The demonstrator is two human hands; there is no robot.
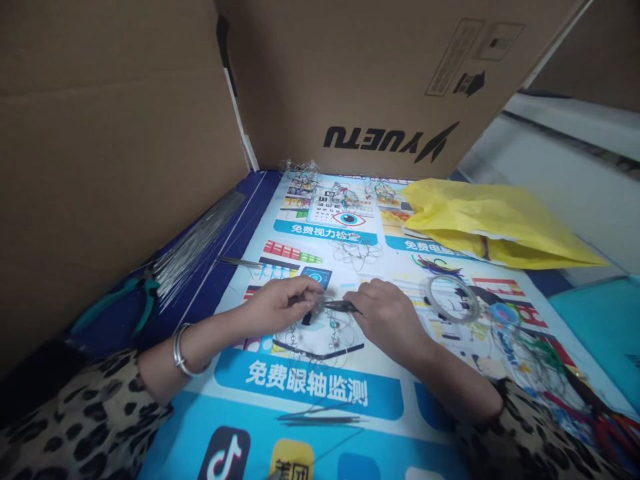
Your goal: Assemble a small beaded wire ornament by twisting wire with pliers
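Observation:
My right hand (387, 321) is closed around a pair of dark tweezers (340, 305), whose pointed end faces left toward my left hand. With fingertips pinched, my left hand (287, 305) holds thin wire at the tip of the tweezers; its fine detail is blurred. Just below both hands lies a wire piece with small beads (333, 325), loops spread over the printed sheet. Another loose wire flower shape (357, 251) rests farther back. Several short straight wires (323, 421) lie nearest to me.
Long wires (197, 243) and teal-handled pliers (145, 293) lie at left. A slim metal tool (240, 262) is nearby. At right are a tape roll (429, 293), a yellow bag (480, 213), coloured threads and red-handled scissors (615, 430). Cardboard (300, 80) walls the back.

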